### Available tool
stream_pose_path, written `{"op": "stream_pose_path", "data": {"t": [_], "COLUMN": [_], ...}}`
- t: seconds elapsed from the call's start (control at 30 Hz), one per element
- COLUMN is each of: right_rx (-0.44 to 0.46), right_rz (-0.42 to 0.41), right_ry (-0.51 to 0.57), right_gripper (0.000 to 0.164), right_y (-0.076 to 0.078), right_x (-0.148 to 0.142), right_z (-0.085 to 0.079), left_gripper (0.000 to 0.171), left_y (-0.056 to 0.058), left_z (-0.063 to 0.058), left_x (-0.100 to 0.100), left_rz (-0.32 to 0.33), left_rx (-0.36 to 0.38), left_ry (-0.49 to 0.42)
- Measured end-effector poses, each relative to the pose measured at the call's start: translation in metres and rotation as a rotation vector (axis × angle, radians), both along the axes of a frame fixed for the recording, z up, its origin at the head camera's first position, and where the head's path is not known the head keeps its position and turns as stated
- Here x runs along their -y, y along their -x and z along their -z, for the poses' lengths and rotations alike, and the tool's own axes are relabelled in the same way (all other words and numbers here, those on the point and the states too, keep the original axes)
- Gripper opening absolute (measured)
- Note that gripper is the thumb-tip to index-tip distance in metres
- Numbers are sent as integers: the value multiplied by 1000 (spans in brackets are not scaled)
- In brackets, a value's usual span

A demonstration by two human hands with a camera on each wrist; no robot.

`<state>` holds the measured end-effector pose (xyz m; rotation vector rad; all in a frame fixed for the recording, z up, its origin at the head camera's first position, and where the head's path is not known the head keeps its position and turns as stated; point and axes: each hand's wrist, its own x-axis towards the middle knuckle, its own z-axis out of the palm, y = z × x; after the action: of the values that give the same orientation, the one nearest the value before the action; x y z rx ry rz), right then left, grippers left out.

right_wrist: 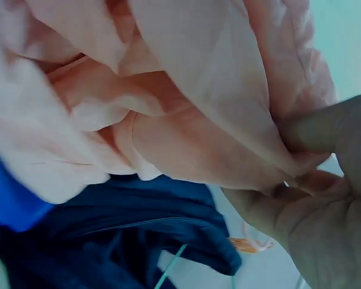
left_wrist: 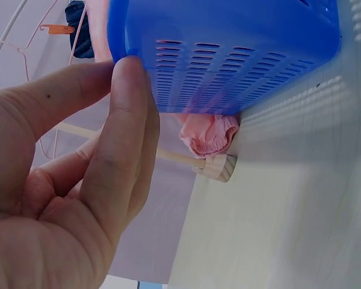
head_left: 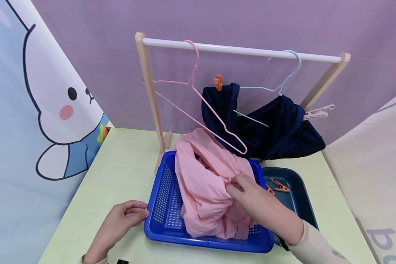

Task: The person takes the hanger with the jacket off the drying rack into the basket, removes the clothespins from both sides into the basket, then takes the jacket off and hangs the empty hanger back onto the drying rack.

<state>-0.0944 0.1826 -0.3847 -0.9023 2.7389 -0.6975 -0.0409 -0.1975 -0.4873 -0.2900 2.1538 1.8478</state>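
A crumpled pink garment (head_left: 204, 205) lies heaped in a blue plastic basket (head_left: 165, 234). My right hand (head_left: 257, 198) pinches a fold of it between thumb and fingers, as the right wrist view also shows at the cloth (right_wrist: 198, 138). At the basket's left rim is my left hand (head_left: 123, 218), its thumb and fingertips pinching the edge. In the left wrist view, a gathered end of the pink garment (left_wrist: 207, 135) hangs out beyond the basket. A bare pink hanger (head_left: 193, 79) hangs above the heap. What lies under the cloth is hidden.
On a rack with a white rail (head_left: 237, 49), a dark navy garment (head_left: 267, 135) hangs from a light blue hanger (head_left: 288, 75), with an orange clip (head_left: 218, 83) and a pale pink clip (head_left: 318, 112). A dark green tray (head_left: 293, 176) with orange clips (head_left: 280, 186) stands right of the basket.
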Motion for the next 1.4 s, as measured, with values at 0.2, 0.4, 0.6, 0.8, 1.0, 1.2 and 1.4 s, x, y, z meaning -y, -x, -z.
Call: {"op": "stream_pose_path", "data": {"t": [0.2, 0.4, 0.6, 0.8, 1.0, 1.2, 1.4], "right_rx": [-213, -295, -278, -233, -254, -143, -56], "right_rz": [-306, -433, -428, -353, -239, -137, -134], "right_ry": [-1, -209, -312, -193, -106, -54, -33], "right_gripper": [38, 33, 27, 36, 64, 75, 73], "right_y": [6, 18, 15, 14, 26, 54, 83], "right_x": [-21, -13, -13, -24, -38, -41, -27], "right_z": [35, 63, 64, 51, 36, 31, 37], "left_gripper": [40, 40, 40, 39, 37, 36, 34], "left_y": [-2, -1, -1, -1, 0, 1, 1], "left_z": [1, 0, -1, 1, 3, 2, 1], "left_x": [1, 0, 0, 0, -1, -2, -3], "left_rz": [-13, -6, -4, -20, -29, -35, -43], "left_rx": [10, 8, 14, 23, 37, 46, 59], "left_ry": [-3, -12, -3, 7, 14, 29, 51]}}
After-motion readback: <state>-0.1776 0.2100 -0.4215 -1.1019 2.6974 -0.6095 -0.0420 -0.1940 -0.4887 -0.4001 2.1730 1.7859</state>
